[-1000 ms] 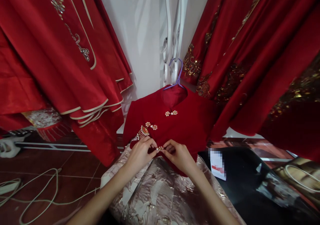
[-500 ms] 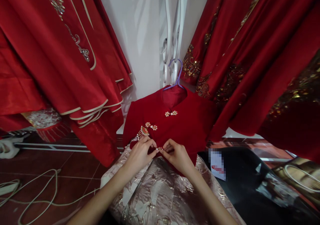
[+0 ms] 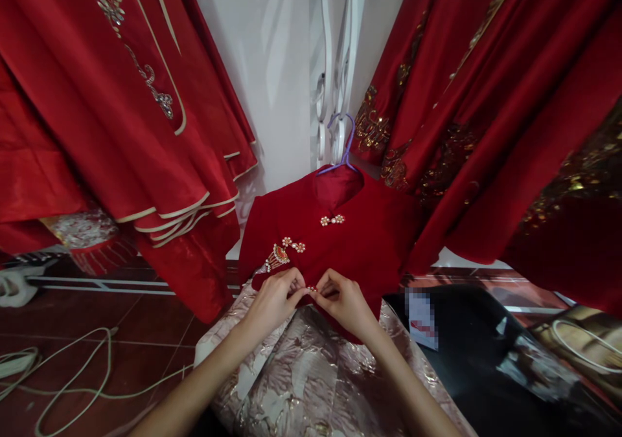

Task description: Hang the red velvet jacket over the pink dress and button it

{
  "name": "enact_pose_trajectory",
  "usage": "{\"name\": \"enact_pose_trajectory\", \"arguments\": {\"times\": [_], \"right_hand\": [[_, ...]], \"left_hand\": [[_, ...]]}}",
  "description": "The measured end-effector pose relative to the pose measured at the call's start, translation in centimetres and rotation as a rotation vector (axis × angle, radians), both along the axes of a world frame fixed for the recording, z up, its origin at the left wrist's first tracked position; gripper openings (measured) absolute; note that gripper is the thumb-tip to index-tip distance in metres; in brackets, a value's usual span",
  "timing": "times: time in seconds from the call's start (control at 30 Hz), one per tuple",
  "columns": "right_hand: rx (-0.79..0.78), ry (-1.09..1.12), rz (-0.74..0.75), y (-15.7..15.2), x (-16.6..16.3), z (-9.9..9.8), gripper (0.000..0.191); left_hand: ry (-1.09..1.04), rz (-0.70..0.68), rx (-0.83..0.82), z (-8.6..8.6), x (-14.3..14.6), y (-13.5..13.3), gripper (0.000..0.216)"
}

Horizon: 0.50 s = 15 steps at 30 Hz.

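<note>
A smooth white panel (image 3: 257, 61) stands at the rear, bearing soft, pale reflections; a white scrolled frame (image 3: 354, 10) adjoins it at right. Red garments with cream edging (image 3: 160, 139) hang at left, gold-embellished red garments (image 3: 486, 100) at right. Below, dark red floor tiles (image 3: 146, 320) show thin joints; a low white rail (image 3: 146, 283) runs above them, and a pale cable (image 3: 121, 396) lies looped. Light is dimmer near the floor.

beaded clasp (image 3: 312, 289) mostly got buried by fingers (image 3: 296, 298), card (image 3: 424, 338) right of the grip was pixelated, forearms (image 3: 207, 372) below ran off-frame
</note>
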State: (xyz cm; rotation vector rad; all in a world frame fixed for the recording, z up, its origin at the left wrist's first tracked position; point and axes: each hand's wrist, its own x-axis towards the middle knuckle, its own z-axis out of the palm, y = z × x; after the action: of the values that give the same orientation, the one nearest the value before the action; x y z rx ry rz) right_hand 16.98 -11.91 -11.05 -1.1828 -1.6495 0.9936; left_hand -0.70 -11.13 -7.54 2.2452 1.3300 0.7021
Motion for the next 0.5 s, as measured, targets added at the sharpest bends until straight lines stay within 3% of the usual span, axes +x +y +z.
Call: {"name": "enact_pose_trajectory", "arguments": {"times": [0.2,0.4,0.5], "right_hand": [[-0.008,-0.026,0.053,-0.1,1.0,0.6,0.013],[-0.062,-0.084,0.233,-0.3,3.1,1.5,0.012],[-0.054,-0.097,0.231,-0.6,3.3,1.9,0.011]], "left_hand": [[-0.010,-0.008,0.039,0.4,-0.3,0.3,0.013],[0.008,0.172,0.387,1.7,-1.7,3.1,0.025],[0.148,0.151,0.474,2.2,-2.0,4.2,0.024]]}}
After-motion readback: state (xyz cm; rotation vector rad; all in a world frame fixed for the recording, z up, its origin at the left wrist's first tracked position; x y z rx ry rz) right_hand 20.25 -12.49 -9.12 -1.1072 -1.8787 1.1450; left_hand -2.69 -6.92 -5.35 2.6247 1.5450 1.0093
